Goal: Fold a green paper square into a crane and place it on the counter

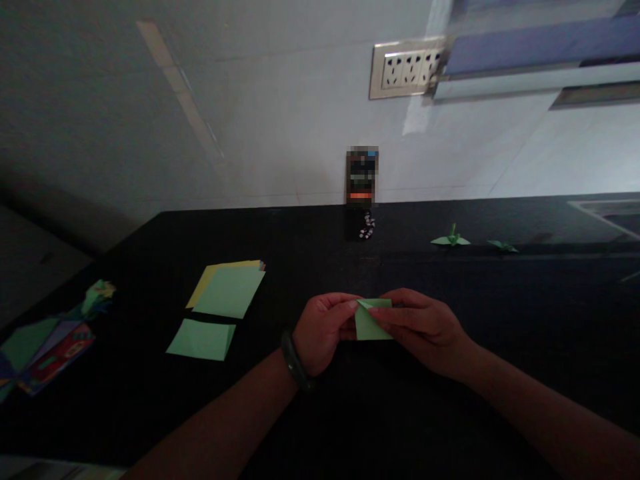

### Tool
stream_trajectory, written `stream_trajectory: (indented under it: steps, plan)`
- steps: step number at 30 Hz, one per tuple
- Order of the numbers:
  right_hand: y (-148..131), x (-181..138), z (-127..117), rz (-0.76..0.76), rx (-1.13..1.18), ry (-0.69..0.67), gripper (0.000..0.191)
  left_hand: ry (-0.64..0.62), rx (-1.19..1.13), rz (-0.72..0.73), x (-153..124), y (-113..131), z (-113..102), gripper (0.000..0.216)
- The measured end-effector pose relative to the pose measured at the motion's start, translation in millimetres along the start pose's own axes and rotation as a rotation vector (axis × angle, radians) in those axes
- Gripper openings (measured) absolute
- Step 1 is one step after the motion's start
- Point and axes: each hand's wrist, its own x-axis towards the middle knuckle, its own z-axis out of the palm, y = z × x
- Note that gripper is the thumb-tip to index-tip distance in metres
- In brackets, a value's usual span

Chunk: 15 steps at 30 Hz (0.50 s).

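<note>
A small green square of folded paper (pixel 371 328) is held just above the black countertop (pixel 320 407). My left hand (pixel 320 330) pinches its upper left corner between thumb and fingers, and a dark bangle circles that wrist. From the other side my right hand (pixel 433 327) grips the paper's right edge, its fingertips at a pale folded flap near the top. To the left lie a green paper sheet (pixel 230 293) on top of a yellow sheet (pixel 200 285) and, closer to me, a separate folded green paper (pixel 200 340).
Two folded green paper cranes (pixel 451 239) (pixel 504 247) sit at the back right. A phone-like object (pixel 363 177), blurred, leans on the wall beside a beaded string (pixel 367 225). Colourful papers and a packet (pixel 60 357) lie far left. A socket panel (pixel 407 69) is on the wall.
</note>
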Motion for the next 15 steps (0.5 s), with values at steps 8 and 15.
stream_trajectory:
  steps: [8,15]
  plan:
    - [-1.4,2.9,-4.8,0.002,0.056,-0.095,0.029,-0.009,-0.01,-0.03,0.2,-0.8,-0.6,0.019]
    - [-3.1,4.7,-5.3,-0.004,0.037,-0.13,0.029,-0.025,-0.055,-0.048,0.7,-1.1,-0.8,0.017]
